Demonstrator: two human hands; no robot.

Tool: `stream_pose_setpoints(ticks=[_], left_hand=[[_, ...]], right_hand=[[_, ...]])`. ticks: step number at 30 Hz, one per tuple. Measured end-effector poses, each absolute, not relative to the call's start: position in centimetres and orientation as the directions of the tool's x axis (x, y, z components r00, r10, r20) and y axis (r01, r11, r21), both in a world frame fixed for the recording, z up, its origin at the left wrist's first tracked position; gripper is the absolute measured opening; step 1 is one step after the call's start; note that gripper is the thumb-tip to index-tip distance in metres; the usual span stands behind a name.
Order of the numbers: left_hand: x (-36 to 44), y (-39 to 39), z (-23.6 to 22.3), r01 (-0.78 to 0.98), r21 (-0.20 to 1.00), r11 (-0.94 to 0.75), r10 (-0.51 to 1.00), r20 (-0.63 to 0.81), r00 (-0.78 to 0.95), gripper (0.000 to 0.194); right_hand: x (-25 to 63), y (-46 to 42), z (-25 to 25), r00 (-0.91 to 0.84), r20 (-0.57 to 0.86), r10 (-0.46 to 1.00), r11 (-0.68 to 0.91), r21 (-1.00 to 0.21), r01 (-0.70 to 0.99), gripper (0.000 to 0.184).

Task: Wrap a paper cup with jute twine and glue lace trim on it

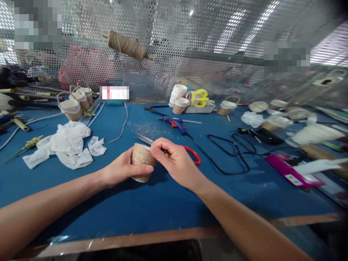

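Note:
My left hand (123,169) is wrapped round a small cup covered in wound jute twine (141,159), held just above the blue table (152,206). My right hand (174,161) pinches at the cup's upper rim with its fingertips closed. Red-handled scissors (190,152) lie on the table right behind my right hand, their blades pointing left past the cup. A blue glue gun (175,123) lies farther back with its black cord (231,152) trailing right.
A twine spool (126,45) hangs on the perforated metal screen at the back. Finished twine baskets (72,105) stand at the back left, white lace and fabric (63,145) lie left, more cups (179,99) centre back, clutter and a magenta case (290,170) right.

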State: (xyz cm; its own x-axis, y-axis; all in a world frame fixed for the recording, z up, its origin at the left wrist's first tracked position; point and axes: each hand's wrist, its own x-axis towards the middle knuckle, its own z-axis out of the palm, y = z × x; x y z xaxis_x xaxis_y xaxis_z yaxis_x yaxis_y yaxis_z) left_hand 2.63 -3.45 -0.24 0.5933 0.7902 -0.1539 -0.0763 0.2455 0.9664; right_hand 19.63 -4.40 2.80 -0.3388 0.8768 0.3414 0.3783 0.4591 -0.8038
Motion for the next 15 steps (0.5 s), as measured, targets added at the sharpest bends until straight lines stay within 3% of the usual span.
stream_pose_setpoints(ticks=[6, 11, 15], left_hand=[[2.7, -3.5, -0.3, -0.150, 0.943, 0.299, 0.817, -0.171, 0.551, 0.059], [1.9, -3.1, -0.3, -0.366, 0.799, 0.476, 0.692, -0.084, 0.717, 0.052], [1.5, -2.7, -0.8, -0.412, 0.742, 0.529, 0.622, -0.009, 0.783, 0.044]], right_hand=[[19.6, -4.4, 2.8, -0.298, 0.368, 0.881, 0.464, -0.795, 0.389, 0.023], [20.9, -3.6, 3.0, -0.111, 0.384, 0.916, 0.400, -0.867, 0.298, 0.030], [21.3, -3.4, 2.6, -0.304, 0.378, 0.874, 0.458, -0.849, 0.262, 0.030]])
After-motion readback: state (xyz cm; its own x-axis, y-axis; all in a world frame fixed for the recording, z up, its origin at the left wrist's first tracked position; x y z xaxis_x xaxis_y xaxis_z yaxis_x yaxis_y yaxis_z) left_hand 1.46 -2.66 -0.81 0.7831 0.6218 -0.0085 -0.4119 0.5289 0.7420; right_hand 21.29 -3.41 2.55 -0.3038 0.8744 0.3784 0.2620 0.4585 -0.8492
